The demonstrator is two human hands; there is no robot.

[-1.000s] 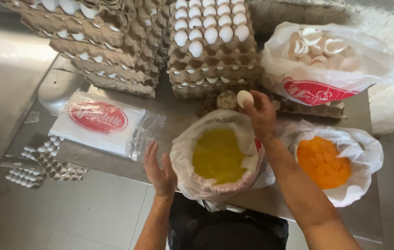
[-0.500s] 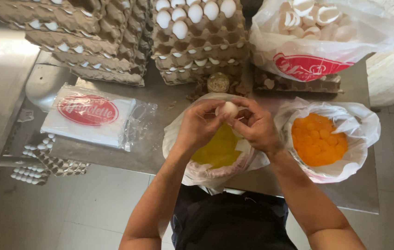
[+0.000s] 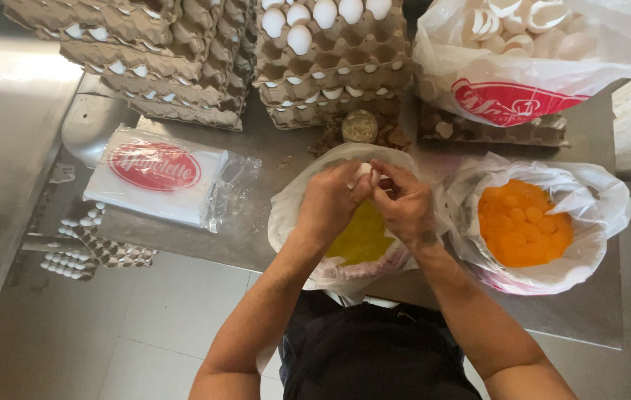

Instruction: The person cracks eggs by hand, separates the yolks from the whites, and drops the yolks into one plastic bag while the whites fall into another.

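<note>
My left hand [image 3: 330, 201] and my right hand [image 3: 404, 204] meet around a white egg [image 3: 364, 172], fingers on both sides of it. They hover over a plastic-lined bowl [image 3: 289, 215] holding yellowish liquid [image 3: 364, 237]. To the right stands a second plastic-lined bowl [image 3: 597, 222] filled with orange egg yolks [image 3: 526, 226]. Most of the egg is hidden by my fingers.
Stacked cardboard trays with white eggs [image 3: 326, 55] stand at the back, more stacks [image 3: 138, 59] to the left. A white bag of empty eggshells [image 3: 523, 81] sits back right. A pack of folded plastic bags [image 3: 156, 181] lies left. A small round container [image 3: 360, 126] is behind the bowl.
A second ago my right hand held the egg behind the bowl and my left rested on its rim. Both hands came together over the bowl and now hold the egg lower.
</note>
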